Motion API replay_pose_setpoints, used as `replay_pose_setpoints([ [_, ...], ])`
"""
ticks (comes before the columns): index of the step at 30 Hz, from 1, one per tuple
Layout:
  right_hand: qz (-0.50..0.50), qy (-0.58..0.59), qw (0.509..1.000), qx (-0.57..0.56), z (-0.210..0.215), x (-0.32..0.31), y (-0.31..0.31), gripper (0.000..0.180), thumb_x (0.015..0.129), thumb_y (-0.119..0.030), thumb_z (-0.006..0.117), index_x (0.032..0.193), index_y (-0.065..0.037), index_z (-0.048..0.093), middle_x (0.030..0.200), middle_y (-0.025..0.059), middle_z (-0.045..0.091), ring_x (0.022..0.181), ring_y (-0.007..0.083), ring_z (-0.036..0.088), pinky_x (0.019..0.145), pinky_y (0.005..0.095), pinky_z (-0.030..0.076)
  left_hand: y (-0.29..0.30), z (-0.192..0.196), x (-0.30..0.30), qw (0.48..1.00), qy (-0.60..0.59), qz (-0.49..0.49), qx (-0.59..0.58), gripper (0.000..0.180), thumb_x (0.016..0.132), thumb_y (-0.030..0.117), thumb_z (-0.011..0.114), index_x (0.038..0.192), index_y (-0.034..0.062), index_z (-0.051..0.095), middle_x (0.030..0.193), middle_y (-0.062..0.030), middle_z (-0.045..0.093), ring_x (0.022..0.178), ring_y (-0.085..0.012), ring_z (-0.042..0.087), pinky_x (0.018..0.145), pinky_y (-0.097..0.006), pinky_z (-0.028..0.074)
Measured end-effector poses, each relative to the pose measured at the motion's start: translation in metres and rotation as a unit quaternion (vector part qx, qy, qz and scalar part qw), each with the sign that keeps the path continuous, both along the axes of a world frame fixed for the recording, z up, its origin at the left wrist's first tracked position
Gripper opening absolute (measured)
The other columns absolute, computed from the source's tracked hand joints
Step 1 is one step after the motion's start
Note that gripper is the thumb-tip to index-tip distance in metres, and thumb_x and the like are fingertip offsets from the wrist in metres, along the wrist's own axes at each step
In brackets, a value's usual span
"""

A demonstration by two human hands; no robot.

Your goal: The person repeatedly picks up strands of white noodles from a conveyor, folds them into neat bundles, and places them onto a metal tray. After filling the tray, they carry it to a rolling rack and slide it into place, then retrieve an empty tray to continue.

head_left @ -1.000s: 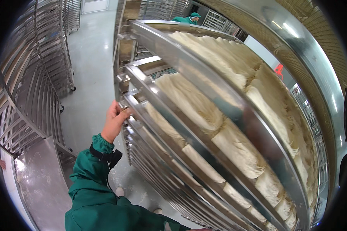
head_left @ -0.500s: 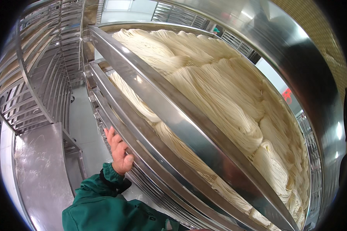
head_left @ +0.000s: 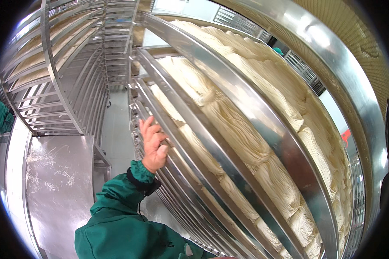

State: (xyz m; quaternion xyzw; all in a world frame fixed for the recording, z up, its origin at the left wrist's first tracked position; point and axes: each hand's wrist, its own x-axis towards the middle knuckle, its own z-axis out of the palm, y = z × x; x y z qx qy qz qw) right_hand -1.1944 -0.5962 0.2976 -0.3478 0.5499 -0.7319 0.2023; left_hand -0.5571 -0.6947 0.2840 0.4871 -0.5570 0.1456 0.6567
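Observation:
My left hand (head_left: 154, 146), in a green sleeve, is raised against the left side of a stack of metal trays. Its fingers are stretched upward and slightly apart, near the rim of a lower tray (head_left: 176, 144). The top tray (head_left: 257, 97) is tilted in this view and full of pale, thin noodles (head_left: 263, 71) laid in folded bundles. More noodle bundles (head_left: 242, 129) show in the tray below, behind its steel rim (head_left: 220, 136). Several further tray edges are stacked underneath. My right hand is out of view.
Slatted metal racks (head_left: 75, 77) stand at the left, some holding trays. A steel table (head_left: 60, 172) with noodle scraps is at the lower left. A person's green sleeve (head_left: 1, 118) shows at the far left edge. A tray (head_left: 358, 52) curves overhead at the right.
The trays and my left hand have shifted right and up in the picture. More noodles show in the second tray. A green sleeve has come in at the far left.

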Motion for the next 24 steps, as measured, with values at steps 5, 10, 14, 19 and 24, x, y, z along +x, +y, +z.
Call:
replay_pose_setpoints([
  [5, 0.018, -0.008, 1.000, -0.003, 0.012, 0.088, -0.070, 0.054, 0.102, -0.045, 0.049, 0.143, -0.008, 0.051, 0.133, 0.0109, 0.061, 0.113, 0.0275, 0.059, 0.092, 0.0466, 0.049, -0.065, 0.007, 0.064, 1.000, 0.005, 0.001, 0.006, 0.044, 0.098, 0.045, 0.049, 0.101, 0.0075, 0.071, 0.122, -0.0115, 0.062, 0.143, -0.0377, 0.037, 0.123, -0.061, 0.003],
  [10, 0.027, -0.005, 1.000, -0.009, 0.023, 0.160, -0.130, 0.056, 0.103, -0.047, 0.049, 0.144, -0.009, 0.050, 0.134, 0.0106, 0.060, 0.114, 0.0272, 0.059, 0.094, 0.0459, 0.049, -0.134, 0.011, 0.131, 1.000, 0.012, 0.017, 0.011, 0.036, 0.093, 0.037, 0.052, 0.101, 0.0080, 0.071, 0.124, -0.0108, 0.061, 0.143, -0.0371, 0.038, 0.123, -0.061, 0.006],
  [14, 0.021, -0.010, 1.000, -0.011, 0.028, 0.204, -0.172, 0.057, 0.103, -0.048, 0.049, 0.144, -0.009, 0.050, 0.135, 0.0104, 0.060, 0.115, 0.0269, 0.059, 0.095, 0.0453, 0.048, -0.197, 0.022, 0.179, 0.999, 0.017, 0.037, 0.028, 0.033, 0.092, 0.035, 0.052, 0.102, 0.0098, 0.071, 0.125, -0.0101, 0.061, 0.142, -0.0385, 0.038, 0.122, -0.063, 0.007],
  [19, 0.004, -0.013, 1.000, -0.019, 0.025, 0.254, -0.225, 0.058, 0.103, -0.050, 0.048, 0.145, -0.010, 0.050, 0.135, 0.0101, 0.059, 0.116, 0.0265, 0.058, 0.097, 0.0446, 0.048, -0.273, 0.031, 0.247, 0.999, 0.005, 0.035, 0.036, 0.033, 0.095, 0.034, 0.050, 0.106, 0.0113, 0.072, 0.126, -0.0102, 0.060, 0.141, -0.0392, 0.038, 0.121, -0.063, 0.009],
  [24, -0.022, -0.027, 0.999, -0.032, 0.018, 0.297, -0.279, 0.060, 0.103, -0.053, 0.048, 0.145, -0.011, 0.049, 0.136, 0.0098, 0.059, 0.117, 0.0262, 0.058, 0.099, 0.0440, 0.047, -0.339, 0.045, 0.307, 0.995, -0.028, 0.059, 0.080, 0.029, 0.096, 0.026, 0.052, 0.111, 0.0118, 0.073, 0.121, -0.0075, 0.061, 0.137, -0.0333, 0.044, 0.121, -0.059, 0.013],
])
